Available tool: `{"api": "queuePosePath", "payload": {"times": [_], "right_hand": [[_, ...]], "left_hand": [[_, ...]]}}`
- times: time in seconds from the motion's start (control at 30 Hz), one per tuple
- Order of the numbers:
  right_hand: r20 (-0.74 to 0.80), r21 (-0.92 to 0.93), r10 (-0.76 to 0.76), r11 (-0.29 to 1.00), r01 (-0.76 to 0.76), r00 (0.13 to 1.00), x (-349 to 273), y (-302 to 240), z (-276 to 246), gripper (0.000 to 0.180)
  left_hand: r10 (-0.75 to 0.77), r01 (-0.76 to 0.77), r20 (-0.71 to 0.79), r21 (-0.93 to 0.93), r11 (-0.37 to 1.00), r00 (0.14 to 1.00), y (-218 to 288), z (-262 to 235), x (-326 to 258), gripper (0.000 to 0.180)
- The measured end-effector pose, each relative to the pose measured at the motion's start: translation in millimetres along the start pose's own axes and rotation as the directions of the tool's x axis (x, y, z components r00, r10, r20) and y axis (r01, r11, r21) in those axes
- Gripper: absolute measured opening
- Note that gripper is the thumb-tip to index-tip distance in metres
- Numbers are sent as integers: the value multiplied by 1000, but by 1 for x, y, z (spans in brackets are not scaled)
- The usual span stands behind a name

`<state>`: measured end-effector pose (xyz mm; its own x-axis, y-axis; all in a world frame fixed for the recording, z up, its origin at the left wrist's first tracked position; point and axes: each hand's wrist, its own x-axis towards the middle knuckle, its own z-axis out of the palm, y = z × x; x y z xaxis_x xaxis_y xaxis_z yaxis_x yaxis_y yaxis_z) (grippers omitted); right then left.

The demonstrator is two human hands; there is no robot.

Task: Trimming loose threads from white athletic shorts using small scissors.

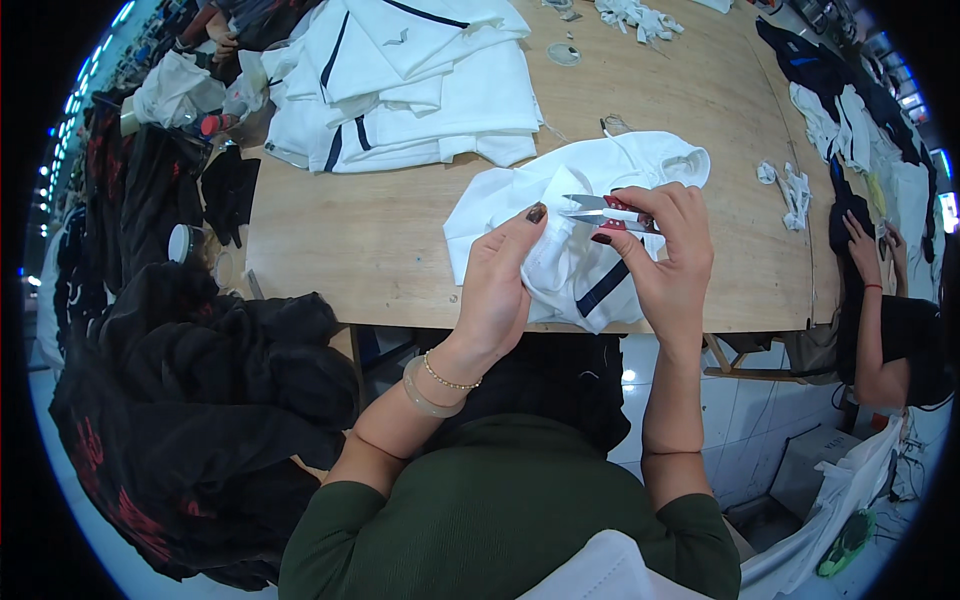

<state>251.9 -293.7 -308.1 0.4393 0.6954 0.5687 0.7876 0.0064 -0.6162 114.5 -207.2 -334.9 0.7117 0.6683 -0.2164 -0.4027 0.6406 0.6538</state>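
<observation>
A white garment with a dark stripe lies bunched at the near edge of the wooden table. My left hand pinches a fold of it, thumb on top of the cloth. My right hand holds small metal thread snips with red handles, blades pointing left toward the fold beside my left thumb. The two hands are close together above the table's front edge.
A stack of folded white garments with dark trim sits at the far left of the table. White scraps lie to the right. A heap of black clothes hangs at my left. Another person works at the right.
</observation>
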Motion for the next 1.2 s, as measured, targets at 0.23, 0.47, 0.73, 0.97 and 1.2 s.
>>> {"api": "queuePosePath", "payload": {"times": [0.23, 0.47, 0.73, 0.97, 1.2], "right_hand": [[-21, -49, -52, 998, 51, 998, 1, -2, 0, 27], [-78, 127, 36, 992, -26, 996, -3, 5, 0, 26], [-146, 367, 627, 753, -547, 765, -55, 92, -29, 15], [-27, 286, 690, 699, -656, 723, -100, 117, -20, 12], [22, 256, 816, 554, -792, 578, -113, 115, -24, 14]], "left_hand": [[3, -3, -8, -5, 1000, 1000, 0, 2, -1, 27], [42, -42, -36, 5, 999, 998, 0, -1, 1, 26], [617, -333, -252, 662, 672, 746, 66, -155, 54, 22], [637, -93, -260, 880, 465, 726, 52, -208, 36, 26], [354, -33, 3, 996, 78, 935, -8, -156, -61, 43]]}}
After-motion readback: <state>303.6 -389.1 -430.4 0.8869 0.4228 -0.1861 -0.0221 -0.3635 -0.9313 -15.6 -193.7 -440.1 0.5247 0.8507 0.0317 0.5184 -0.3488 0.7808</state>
